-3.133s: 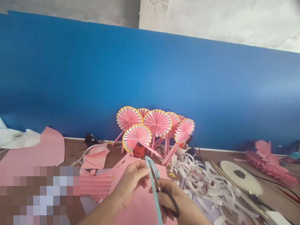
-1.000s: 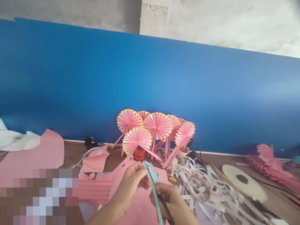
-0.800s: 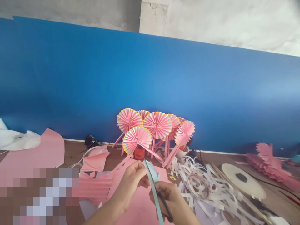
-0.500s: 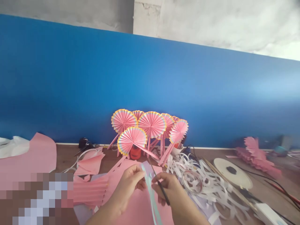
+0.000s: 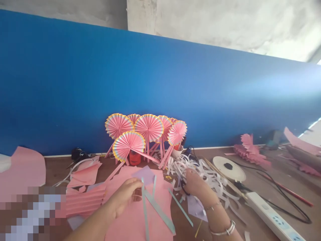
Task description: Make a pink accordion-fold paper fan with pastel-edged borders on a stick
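My left hand [image 5: 124,196] is closed in a pinch on the top of a thin light blue paper strip [image 5: 144,209], which hangs down over a pink paper sheet [image 5: 132,222]. More cut light blue strips [image 5: 160,211] lie slanted on that sheet. My right hand [image 5: 195,184] is off to the right at the edge of a heap of white paper strips [image 5: 210,174]. It is closed on black-handled scissors [image 5: 184,188], of which only the handle loop shows.
Several pink pleated paper fans [image 5: 148,129] on sticks lean against the blue wall panel [image 5: 160,87]. Pleated pink paper [image 5: 82,201] lies to the left. A white tape reel [image 5: 228,168], black cables and a white power strip [image 5: 272,217] lie to the right.
My right hand, with the scissors, has left the blue strip and moved right to the white strip heap. Cut blue strips now lie on the pink sheet. The view has turned to the right.
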Available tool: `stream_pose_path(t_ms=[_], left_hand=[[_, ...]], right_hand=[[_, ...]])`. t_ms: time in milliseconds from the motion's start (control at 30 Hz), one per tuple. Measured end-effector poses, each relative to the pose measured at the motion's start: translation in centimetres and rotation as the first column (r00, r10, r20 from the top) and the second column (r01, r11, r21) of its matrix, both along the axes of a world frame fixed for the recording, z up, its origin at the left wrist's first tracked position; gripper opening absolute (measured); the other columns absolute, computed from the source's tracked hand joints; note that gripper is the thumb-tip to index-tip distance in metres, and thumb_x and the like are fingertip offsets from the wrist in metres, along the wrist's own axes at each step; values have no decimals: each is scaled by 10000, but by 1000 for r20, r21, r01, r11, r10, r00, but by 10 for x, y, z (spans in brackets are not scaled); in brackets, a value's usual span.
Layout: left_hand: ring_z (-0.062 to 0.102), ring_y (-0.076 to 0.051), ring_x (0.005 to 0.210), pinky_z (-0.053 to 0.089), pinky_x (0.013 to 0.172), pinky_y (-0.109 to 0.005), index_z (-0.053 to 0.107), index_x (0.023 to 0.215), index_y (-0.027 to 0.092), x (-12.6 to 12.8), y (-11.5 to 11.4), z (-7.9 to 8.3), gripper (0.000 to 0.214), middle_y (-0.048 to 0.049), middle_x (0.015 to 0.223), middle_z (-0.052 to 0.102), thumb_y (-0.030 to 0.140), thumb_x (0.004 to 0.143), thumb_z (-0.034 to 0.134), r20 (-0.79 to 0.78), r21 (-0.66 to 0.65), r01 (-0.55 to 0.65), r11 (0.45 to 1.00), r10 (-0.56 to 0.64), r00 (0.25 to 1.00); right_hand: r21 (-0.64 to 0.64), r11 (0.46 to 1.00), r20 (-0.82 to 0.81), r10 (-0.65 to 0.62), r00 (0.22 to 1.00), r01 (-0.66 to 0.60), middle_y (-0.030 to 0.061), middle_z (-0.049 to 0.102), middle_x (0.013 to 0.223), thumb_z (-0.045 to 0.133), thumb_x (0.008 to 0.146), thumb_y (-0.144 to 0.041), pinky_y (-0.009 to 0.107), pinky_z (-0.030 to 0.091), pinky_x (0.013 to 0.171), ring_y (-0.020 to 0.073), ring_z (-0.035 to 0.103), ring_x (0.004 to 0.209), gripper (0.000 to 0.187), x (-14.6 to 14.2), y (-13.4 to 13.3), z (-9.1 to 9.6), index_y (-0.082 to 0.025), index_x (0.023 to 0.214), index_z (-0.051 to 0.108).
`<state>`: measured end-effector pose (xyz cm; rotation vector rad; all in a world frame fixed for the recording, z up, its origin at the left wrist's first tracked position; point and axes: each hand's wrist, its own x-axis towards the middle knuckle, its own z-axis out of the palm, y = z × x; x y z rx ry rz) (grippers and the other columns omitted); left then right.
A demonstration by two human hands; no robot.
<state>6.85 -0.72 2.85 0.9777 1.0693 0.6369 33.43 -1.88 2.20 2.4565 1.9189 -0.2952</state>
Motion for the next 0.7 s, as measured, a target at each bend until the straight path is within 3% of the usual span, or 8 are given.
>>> stream_pose_path(t_ms=[100, 200, 300, 433, 600, 700], left_hand=[[570, -164, 747, 413, 721, -288, 578, 710, 174, -10, -13, -11, 172, -41, 809, 646, 330, 648, 613, 12, -49, 38, 998, -37, 999], [547, -158, 728, 388, 709, -278, 566, 676, 177, -19, -24, -27, 136, -29, 787, 646, 305, 651, 607, -38, 0, 69, 998, -69, 997], [510, -138, 636, 349, 636, -261, 556, 666, 181, -26, -26, -43, 118, -5, 715, 623, 295, 653, 583, -64, 42, 116, 992, -113, 991], [462, -124, 587, 313, 604, -254, 533, 632, 183, -28, -22, -59, 148, 4, 664, 591, 314, 618, 600, -4, 70, 102, 992, -102, 995], [429, -125, 584, 290, 599, -253, 515, 619, 191, -25, -23, -61, 207, 10, 640, 564, 363, 603, 628, 27, 74, 79, 994, -81, 996], [390, -123, 582, 284, 604, -253, 465, 591, 203, -25, -26, -58, 270, 27, 612, 517, 399, 606, 652, 50, 103, 60, 993, -66, 997]], right_hand=[[29, 1000, 38, -2, 999, 1, 202, 659, 1051, 558, 676, -65, 288, 418, 761, 267, 624, 1000, 370, 2, 5, -1, -58, 1044, 589], [48, 999, 66, -4, 998, 1, 183, 679, 1013, 548, 672, -64, 286, 423, 744, 271, 630, 991, 323, 2, 6, 0, -73, 988, 613], [57, 998, 90, -7, 996, 2, 179, 693, 978, 565, 641, -48, 283, 437, 685, 278, 651, 946, 392, 0, 6, 1, -67, 1031, 606], [75, 997, 144, 3, 990, -14, 193, 693, 983, 503, 681, 31, 281, 442, 733, 273, 653, 962, 348, -6, 5, -3, -69, 983, 644], [96, 995, 218, -32, 975, 12, 241, 674, 973, 368, 769, 71, 322, 456, 692, 297, 670, 888, 374, -15, 2, -6, -51, 988, 646], [108, 994, 240, -53, 969, 27, 220, 686, 912, 367, 775, 67, 319, 465, 670, 290, 673, 854, 397, -18, -2, 0, -68, 1046, 624]])
